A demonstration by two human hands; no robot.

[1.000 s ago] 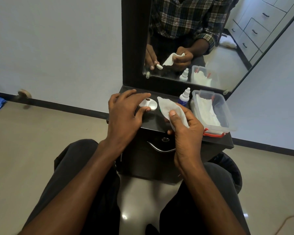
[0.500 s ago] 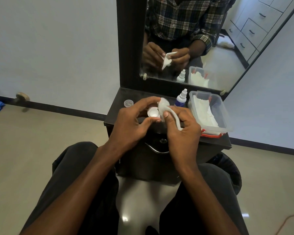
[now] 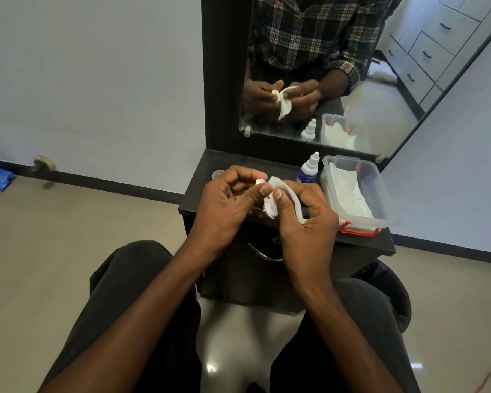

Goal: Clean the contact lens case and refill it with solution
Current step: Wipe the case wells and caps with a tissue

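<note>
My left hand (image 3: 227, 205) grips the white contact lens case (image 3: 260, 182) above the dark dresser top (image 3: 201, 191); only a sliver of the case shows between my fingers. My right hand (image 3: 304, 222) pinches a white tissue (image 3: 271, 207) and presses it against the case with the thumb. Both hands touch at the middle. A small clear cap (image 3: 217, 173) lies on the dresser top behind my left hand. The solution bottle (image 3: 309, 169), white with a blue label and a capped nozzle, stands upright just behind my right hand.
A clear plastic box (image 3: 380, 199) with red clips holds white tissues at the right of the dresser top. A mirror (image 3: 352, 80) rises behind and reflects my hands. A drawer handle (image 3: 262, 255) sits below. My knees flank the dresser.
My left hand lifted the lens case off the dresser and brought it to the tissue in my right hand. The tissue now presses against the case; the small cap stays on the top.
</note>
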